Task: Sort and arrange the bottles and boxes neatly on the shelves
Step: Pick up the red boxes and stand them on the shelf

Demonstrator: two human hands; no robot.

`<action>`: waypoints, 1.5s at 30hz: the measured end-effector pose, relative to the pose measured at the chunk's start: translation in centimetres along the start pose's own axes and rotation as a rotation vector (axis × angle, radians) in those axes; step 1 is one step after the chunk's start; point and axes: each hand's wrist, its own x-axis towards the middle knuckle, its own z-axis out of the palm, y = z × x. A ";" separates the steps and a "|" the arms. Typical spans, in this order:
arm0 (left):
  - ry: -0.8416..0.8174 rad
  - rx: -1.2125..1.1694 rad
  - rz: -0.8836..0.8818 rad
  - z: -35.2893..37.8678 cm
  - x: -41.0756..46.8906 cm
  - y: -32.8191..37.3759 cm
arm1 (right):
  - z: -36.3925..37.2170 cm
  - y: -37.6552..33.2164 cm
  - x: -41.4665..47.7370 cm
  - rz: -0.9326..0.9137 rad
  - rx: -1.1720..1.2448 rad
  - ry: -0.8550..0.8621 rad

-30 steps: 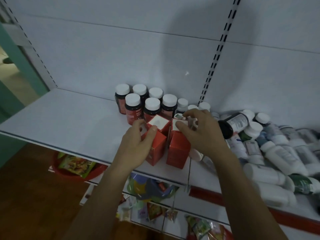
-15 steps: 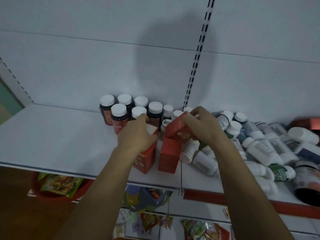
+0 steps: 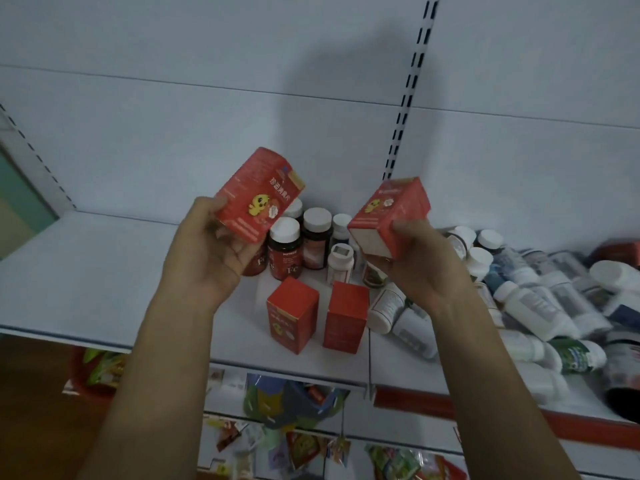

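Above the shelf (image 3: 86, 271), the left hand (image 3: 207, 251) holds one red box (image 3: 259, 194) tilted, with its printed face toward the camera. The right hand (image 3: 422, 268) holds a second red box (image 3: 391, 213) with its white end showing. Each grip is closed around its box. Two standing boxes (image 3: 292, 318) are below, near the front edge. A group of dark bottles (image 3: 285, 251) stands at twelve o'clock from them, and white bottles (image 3: 540, 306) lie in a heap at three o'clock. I judge that the step is sorting the boxes: both are in the air and not yet placed. The next move asks to turn them upright, faces forward, and set them just beside the standing pair in one row.
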 end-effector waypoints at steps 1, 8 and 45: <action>-0.034 -0.072 -0.033 -0.3 -0.1 -0.2 | 0.3 0.2 0.1 -0.066 -0.113 0.058; -0.298 0.022 0.082 -1.9 -0.1 -1.3 | 0.1 2.5 0.1 -0.368 -0.856 0.206; -0.801 1.584 0.280 0.0 4.4 -4.3 | -0.6 3.5 -0.9 -0.274 -1.278 -0.055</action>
